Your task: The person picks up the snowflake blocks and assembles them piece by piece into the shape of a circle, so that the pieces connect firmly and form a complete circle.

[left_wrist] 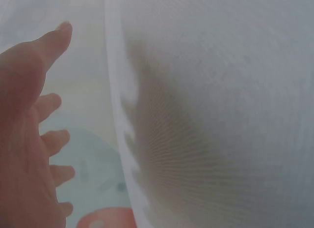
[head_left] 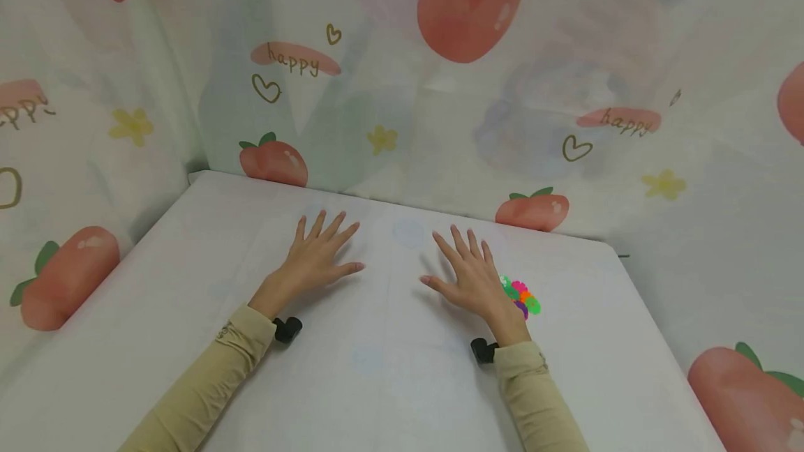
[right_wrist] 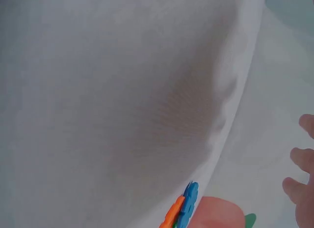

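Note:
Both hands are held over a white-covered table (head_left: 389,382), palms down with the fingers straight and spread. My left hand (head_left: 319,257) holds nothing, and its shadow falls on the cloth in the left wrist view. Likewise bare, my right hand (head_left: 472,277) is left of a small pile of brightly coloured, scalloped flat discs (head_left: 532,304) in pink, orange, green and purple. The hand and wrist overlap part of that pile in the head view. In the right wrist view, a blue disc (right_wrist: 189,206) and an orange disc (right_wrist: 171,213) show at the bottom edge.
A patterned curtain (head_left: 433,124) with fruit, hearts and "happy" lettering hangs behind the table and along its sides. Small black wrist devices (head_left: 289,330) sit at the cuffs. The table's back right corner (head_left: 606,246) lies beyond the discs.

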Demonstrator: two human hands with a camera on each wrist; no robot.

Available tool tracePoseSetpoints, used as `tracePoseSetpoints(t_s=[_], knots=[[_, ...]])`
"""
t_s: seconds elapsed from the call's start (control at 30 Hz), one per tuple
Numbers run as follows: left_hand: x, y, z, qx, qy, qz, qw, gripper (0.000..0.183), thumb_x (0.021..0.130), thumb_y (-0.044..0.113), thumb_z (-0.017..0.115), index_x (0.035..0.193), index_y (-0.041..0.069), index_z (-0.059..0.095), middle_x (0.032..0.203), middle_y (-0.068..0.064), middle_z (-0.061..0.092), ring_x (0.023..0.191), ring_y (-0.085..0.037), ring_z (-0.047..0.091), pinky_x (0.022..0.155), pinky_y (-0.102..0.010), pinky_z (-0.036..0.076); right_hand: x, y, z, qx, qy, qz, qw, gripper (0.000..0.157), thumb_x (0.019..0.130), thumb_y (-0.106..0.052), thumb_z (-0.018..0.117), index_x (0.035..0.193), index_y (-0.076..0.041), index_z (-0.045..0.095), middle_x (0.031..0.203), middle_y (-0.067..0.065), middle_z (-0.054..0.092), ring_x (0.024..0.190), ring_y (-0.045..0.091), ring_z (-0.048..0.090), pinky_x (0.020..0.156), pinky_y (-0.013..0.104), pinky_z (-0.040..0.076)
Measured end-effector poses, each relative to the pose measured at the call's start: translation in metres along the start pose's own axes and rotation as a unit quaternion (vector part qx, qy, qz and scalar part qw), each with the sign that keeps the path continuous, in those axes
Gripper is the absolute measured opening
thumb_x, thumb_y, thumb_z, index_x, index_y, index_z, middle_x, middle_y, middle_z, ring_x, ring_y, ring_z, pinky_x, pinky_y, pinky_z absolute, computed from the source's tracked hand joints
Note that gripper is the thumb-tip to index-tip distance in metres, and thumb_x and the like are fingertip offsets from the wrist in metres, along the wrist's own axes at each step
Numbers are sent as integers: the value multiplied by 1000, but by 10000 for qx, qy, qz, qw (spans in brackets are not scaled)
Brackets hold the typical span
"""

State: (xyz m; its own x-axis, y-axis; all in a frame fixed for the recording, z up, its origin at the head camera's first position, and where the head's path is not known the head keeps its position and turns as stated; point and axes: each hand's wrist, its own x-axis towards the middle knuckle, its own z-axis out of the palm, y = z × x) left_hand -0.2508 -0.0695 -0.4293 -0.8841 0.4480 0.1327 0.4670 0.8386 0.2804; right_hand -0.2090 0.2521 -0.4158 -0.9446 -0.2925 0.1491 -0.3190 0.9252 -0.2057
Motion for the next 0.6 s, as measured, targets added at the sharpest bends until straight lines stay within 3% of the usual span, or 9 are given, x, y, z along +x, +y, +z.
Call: tracePoseSetpoints(t_s=[0.2,0.33,0.43,0.6], knots=[[5,9,2,-113,9,120,9999,81,97,58,62,163,19,33,171,-14,21,158,-45,7,123,-71,2,-8,9,-5,-48,134,-36,9999,84,92,-54,71,161,-19,36,169,19,23,157,48,13,124,67,10],[12,19,5,-243,85,354,9990,80,97,58,62,161,19,35,169,-13,26,157,-46,13,122,-72,4,-12,16,-11,145,339,-179,9992,76,93,-45,74,155,-12,45,163,24,34,152,49,26,122,67,19],[21,33,10,-360,54,610,9975,77,98,57,61,161,18,37,168,-12,30,156,-46,19,121,-73,7,-20,21,-16,449,443,-175,9979,70,93,-37,76,150,-7,51,158,26,42,145,50,37,119,66,27],[39,67,22,-817,-317,891,9922,74,98,54,63,159,18,40,167,-9,33,151,-44,30,119,-73,13,-39,36,-25,792,319,62,9963,60,94,-28,76,144,-3,55,151,23,50,139,46,44,115,63,36]])
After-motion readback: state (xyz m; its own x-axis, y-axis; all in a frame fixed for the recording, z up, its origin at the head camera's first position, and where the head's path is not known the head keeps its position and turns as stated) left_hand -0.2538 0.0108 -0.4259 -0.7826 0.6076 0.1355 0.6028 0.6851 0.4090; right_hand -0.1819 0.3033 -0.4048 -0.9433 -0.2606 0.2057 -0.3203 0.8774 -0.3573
